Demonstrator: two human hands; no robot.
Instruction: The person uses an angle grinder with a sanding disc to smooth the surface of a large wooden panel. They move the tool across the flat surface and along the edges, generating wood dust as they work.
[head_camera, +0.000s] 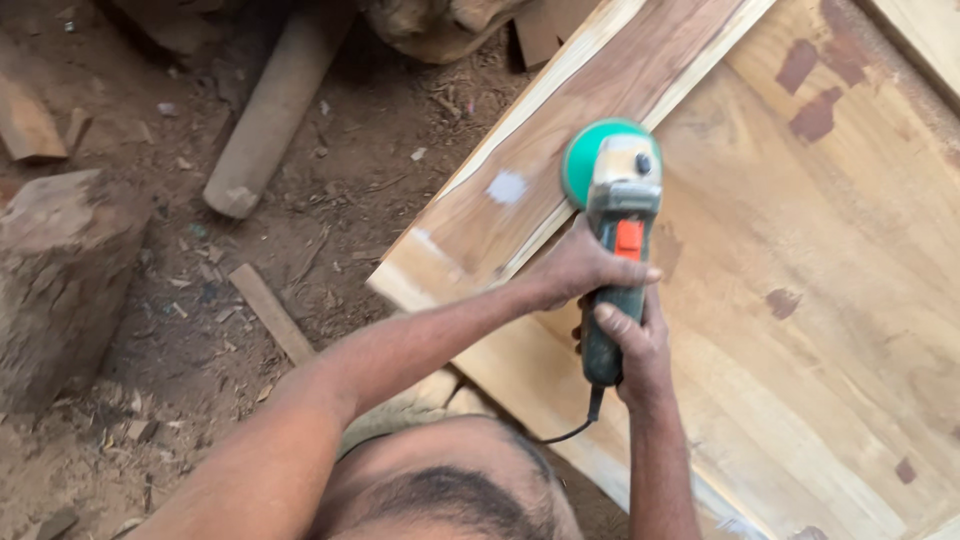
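The wide board (800, 300) fills the right side of the view, pale with a few dark reddish patches. A narrower plank (560, 150) lies on it, running diagonally from upper right to lower left, brown in the middle with lighter edges and one whitish spot left of the grinder's disc.

The grinder (615, 250) sits over the seam where the plank's right edge meets the board. Its green disc is at the far end, pressed toward the plank; the grey head follows, then an orange switch, then a dark green handle pointing back toward the person. A black cord leaves the handle's rear end.

The left hand (580, 270) is closed over the grinder's body just behind the head, fingers wrapped across the top beside the orange switch. The left arm reaches in from the lower left, nearly straight, crossing the plank's near end.

The right hand (630, 345) is clamped round the rear handle, directly behind and touching the left hand, thumb lying up along the handle. The right forearm rises almost vertically from the bottom edge.

Left of the board is dirt floor (330, 200) strewn with chips. On it lie a round pole (275, 110), a stump (60, 280) at far left and a small slat (270, 310).
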